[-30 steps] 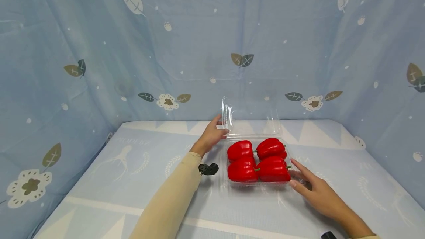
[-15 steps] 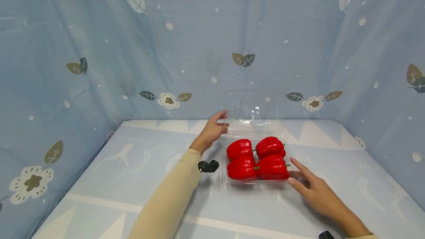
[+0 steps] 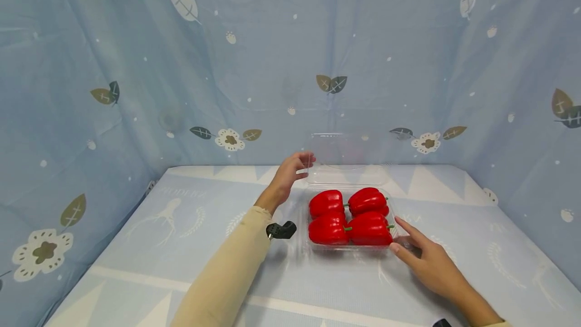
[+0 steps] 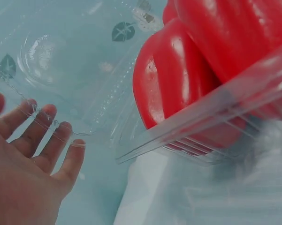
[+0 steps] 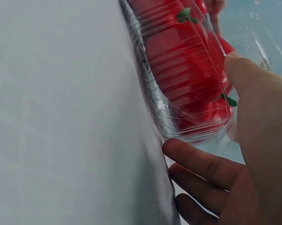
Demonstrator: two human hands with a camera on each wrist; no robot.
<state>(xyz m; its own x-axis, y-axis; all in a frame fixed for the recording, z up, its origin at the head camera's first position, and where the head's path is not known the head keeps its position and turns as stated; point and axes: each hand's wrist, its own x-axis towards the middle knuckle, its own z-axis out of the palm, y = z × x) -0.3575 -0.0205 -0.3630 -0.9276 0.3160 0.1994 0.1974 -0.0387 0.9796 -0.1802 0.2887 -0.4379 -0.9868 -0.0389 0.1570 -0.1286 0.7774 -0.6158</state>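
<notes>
Several red bell peppers (image 3: 329,229) lie in two rows in a clear plastic clamshell box (image 3: 351,248). Its hinged lid (image 3: 349,173) stands raised at the back. My left hand (image 3: 289,171) is at the lid's left edge. In the left wrist view, the fingers (image 4: 56,140) are spread and lightly bent, their tips at the lid's rim. At the box's front right corner is my right hand (image 3: 431,261). Thumb and forefinger stand apart there; in the right wrist view, the fingers (image 5: 201,161) reach the box's lower edge, though contact is hard to tell.
The box rests on a table with a pale patterned cloth (image 3: 181,246). Blue curtain fabric (image 3: 272,64) with leaves and flowers hangs behind and at both sides. A black wrist device (image 3: 281,230) sits on the left sleeve.
The raised lid has changed its tilt. My left fingers have shifted slightly up and to the right along its edge. The right hand and peppers have stayed nearly still.
</notes>
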